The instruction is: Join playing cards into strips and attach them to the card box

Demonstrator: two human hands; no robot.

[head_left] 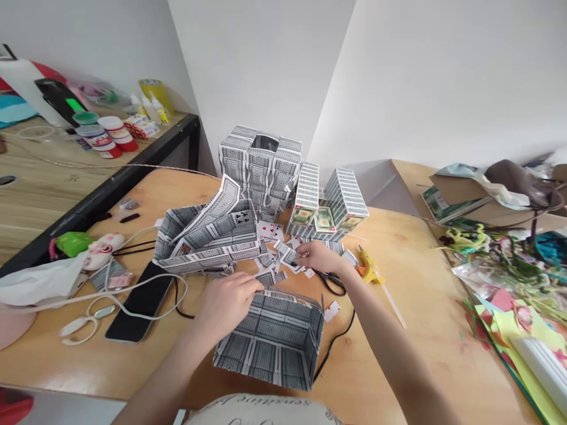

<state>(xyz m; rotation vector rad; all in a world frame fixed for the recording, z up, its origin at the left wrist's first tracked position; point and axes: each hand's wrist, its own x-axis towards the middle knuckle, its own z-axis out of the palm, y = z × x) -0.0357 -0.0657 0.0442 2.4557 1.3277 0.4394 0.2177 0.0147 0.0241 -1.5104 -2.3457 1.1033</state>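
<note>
- Left hand (233,301) is curled at the far-left corner of the open box (286,324), thumb hidden, so can't tell if it's gripping.
- Box lies on the worktop (372,366), long side running roughly left-right, left hand nearer.
- Right hand (321,257) is just past the box's far side, fingertips bunched over loose cards (287,255); can't tell if one's pinched.
- Overlapping cards hide each other's edges.
</note>
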